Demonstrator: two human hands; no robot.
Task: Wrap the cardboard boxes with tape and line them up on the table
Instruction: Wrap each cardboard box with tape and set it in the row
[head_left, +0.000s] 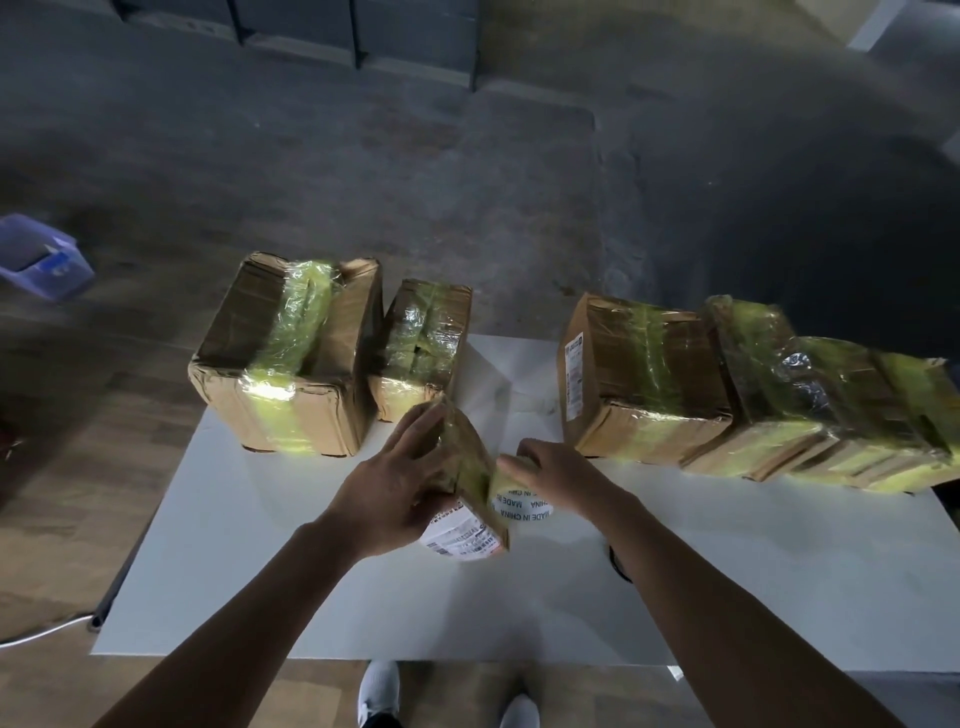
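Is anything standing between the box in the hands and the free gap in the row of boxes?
Nothing visible. Only bare table lies between the held box and the gap beside the small box.

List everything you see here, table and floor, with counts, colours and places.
Large box: one, brown with yellow-green tape, table's far left.
Smaller box: one, same colours, beside it.
Box row: apparently three, same colours, table's far right, blurred.
Held box: one, brown, taped, white label, centre, tilted.
Tape roll: one, white printed core, right of held box.
Table: one, white.
Bin: one, blue, floor at left.
Shoes: two, white, below table's near edge.
Left hand: one, grips held box.
Right hand: one, grips tape roll.
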